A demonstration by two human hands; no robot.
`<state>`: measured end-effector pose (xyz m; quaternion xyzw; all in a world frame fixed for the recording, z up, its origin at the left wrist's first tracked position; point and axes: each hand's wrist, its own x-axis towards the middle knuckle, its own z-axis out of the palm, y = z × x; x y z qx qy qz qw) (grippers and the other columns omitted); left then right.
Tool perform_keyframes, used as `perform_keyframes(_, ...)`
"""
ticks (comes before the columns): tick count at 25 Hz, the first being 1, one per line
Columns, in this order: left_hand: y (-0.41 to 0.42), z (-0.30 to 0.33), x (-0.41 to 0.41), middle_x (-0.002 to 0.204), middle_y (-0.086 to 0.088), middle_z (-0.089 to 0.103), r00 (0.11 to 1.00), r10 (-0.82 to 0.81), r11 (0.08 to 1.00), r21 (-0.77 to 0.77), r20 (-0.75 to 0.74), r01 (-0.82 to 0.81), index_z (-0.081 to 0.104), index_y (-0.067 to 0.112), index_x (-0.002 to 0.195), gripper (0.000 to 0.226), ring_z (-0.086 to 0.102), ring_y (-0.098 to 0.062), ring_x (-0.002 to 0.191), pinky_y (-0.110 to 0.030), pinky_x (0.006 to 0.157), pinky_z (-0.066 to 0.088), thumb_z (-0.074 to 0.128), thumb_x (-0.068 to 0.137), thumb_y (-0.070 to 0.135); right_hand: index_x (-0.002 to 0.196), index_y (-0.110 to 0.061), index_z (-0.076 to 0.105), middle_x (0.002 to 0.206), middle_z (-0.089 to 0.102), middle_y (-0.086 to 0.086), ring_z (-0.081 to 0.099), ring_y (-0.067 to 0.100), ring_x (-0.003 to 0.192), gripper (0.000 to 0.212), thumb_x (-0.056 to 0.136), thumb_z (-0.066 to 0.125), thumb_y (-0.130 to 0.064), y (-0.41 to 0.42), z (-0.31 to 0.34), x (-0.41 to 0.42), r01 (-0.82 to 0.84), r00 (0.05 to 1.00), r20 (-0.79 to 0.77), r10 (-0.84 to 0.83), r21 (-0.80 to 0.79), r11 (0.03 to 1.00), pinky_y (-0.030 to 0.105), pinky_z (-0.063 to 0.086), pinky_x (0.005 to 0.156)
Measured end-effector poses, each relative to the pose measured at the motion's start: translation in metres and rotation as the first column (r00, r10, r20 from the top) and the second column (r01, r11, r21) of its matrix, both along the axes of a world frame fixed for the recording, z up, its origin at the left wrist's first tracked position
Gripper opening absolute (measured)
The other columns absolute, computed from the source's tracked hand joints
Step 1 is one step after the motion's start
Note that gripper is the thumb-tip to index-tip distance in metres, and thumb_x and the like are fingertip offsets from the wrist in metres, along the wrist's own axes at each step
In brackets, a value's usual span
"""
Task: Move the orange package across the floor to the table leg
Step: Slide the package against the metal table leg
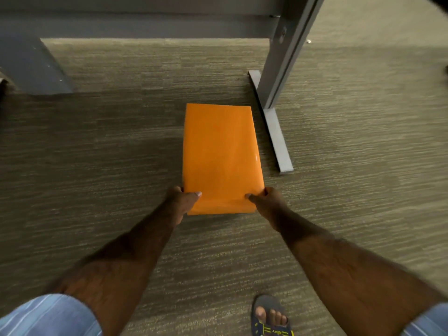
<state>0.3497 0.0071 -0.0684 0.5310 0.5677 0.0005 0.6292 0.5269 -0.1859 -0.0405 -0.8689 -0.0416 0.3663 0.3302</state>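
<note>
The orange package (220, 151) is a long glossy box lying on the carpet in the middle of the view, its long side pointing away from me. My left hand (180, 202) grips its near left corner, thumb on top. My right hand (265, 201) grips the near right corner the same way. The grey metal table leg (286, 52) rises just right of the package's far end. Its flat foot bar (274, 127) runs along the floor beside the package's right side, a narrow strip of carpet between them.
Grey-brown carpet (97, 166) covers the floor. A second grey table support (31, 66) stands at the far left, with a crossbar (145, 25) along the top. My sandalled foot (271, 316) is at the bottom right.
</note>
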Motion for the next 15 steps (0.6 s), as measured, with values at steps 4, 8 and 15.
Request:
perform_keyframes(4,0.002,-0.005,0.056,0.143,-0.017,0.064,0.997,-0.029,0.999,-0.029,0.067,0.031,0.054,0.003,0.143,0.076,0.064,-0.039,0.125,-0.057,0.107,0.054,0.085,0.08,0.033,0.092,-0.022,0.062,0.108,0.071,0.007,0.068,0.027,0.097,0.028,0.089,0.083,-0.04,-0.005,0.008,0.057,0.005,0.998,0.068,-0.005,0.003,1.0,0.04,0.056,0.081)
perform_keyframes(8,0.021,-0.044,0.1,0.141,-0.016,0.065,0.991,-0.079,0.996,-0.043,0.11,0.084,0.051,0.01,0.142,0.105,0.068,-0.036,0.119,-0.056,0.102,0.057,0.088,0.054,0.052,0.11,-0.009,0.07,0.114,0.074,0.015,0.069,0.029,0.097,0.039,0.091,0.082,-0.041,-0.009,-0.009,0.1,0.028,0.996,0.084,-0.028,-0.006,1.0,0.041,0.058,0.079)
perform_keyframes(15,-0.009,-0.017,0.135,0.159,-0.023,0.044,0.995,-0.061,0.997,-0.046,0.073,0.064,0.027,0.004,0.159,0.085,0.056,-0.038,0.136,-0.045,0.092,0.059,0.077,0.092,0.02,0.123,-0.007,0.069,0.11,0.073,0.008,0.071,0.026,0.102,0.043,0.093,0.08,-0.034,-0.015,-0.029,0.138,0.024,0.992,0.126,-0.025,0.009,1.0,0.043,0.062,0.09)
